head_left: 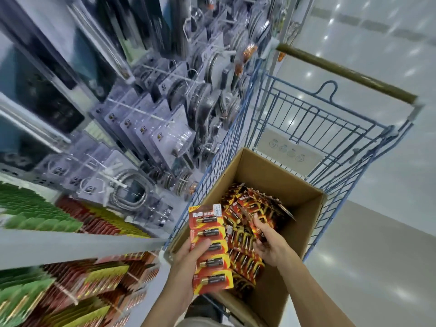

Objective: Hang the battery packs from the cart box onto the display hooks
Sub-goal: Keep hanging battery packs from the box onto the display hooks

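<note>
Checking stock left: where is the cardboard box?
In the head view, the cardboard box sits inside the blue cart, lower centre-right, right of the display hooks.

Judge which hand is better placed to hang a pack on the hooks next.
Probably the left hand: it already holds a strip of packs on the display's side. The right hand is down in the box among loose packs.

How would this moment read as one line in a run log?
left hand: holds battery strip | right hand: grips packs in box | cart beside display | nothing hung yet
</note>
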`<state>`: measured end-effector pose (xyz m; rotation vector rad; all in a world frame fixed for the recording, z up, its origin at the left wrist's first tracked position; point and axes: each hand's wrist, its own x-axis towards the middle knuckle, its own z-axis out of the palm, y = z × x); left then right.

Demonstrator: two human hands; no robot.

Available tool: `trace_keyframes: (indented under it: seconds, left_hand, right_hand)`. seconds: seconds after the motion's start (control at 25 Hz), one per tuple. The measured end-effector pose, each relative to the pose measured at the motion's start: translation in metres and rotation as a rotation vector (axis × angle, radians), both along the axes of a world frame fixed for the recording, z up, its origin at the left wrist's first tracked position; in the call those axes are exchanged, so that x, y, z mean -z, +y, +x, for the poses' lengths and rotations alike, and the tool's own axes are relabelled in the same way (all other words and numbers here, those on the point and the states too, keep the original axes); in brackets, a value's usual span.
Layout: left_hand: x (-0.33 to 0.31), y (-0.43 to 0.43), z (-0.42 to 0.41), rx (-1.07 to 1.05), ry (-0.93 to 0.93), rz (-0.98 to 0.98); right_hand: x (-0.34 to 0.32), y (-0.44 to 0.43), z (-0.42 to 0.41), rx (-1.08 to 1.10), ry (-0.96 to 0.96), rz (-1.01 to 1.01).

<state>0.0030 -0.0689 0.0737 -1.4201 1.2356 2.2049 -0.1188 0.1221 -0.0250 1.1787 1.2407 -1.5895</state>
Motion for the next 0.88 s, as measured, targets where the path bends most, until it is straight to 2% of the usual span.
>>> trace_keyframes:
  seconds: [0.12, 0.44, 0.72, 0.88]
  left_hand:
    - [-0.008, -0.007, 0.012, 0.037, 0.047, -0.013]
    - [-0.039, 0.009, 0.081, -0.052, 0.137, -0.09]
    - [-0.086, 0.034, 0.185, -0.328, 0.336, -0.063]
    - [-0.11, 0.037, 0.245, -0.477, 0.406, -0.194]
  right_hand:
    - [-0.031, 0.005, 0.032, 0.006, 0.072, -0.076]
    - [-0.088, 0.028, 0.088, -0.197, 0.437, -0.202]
    - [-0.144, 0.039, 0.128, -0.472, 0.662, -0.421]
    - [-0.184, 0.004, 0.164, -0.676, 0.746, -0.616]
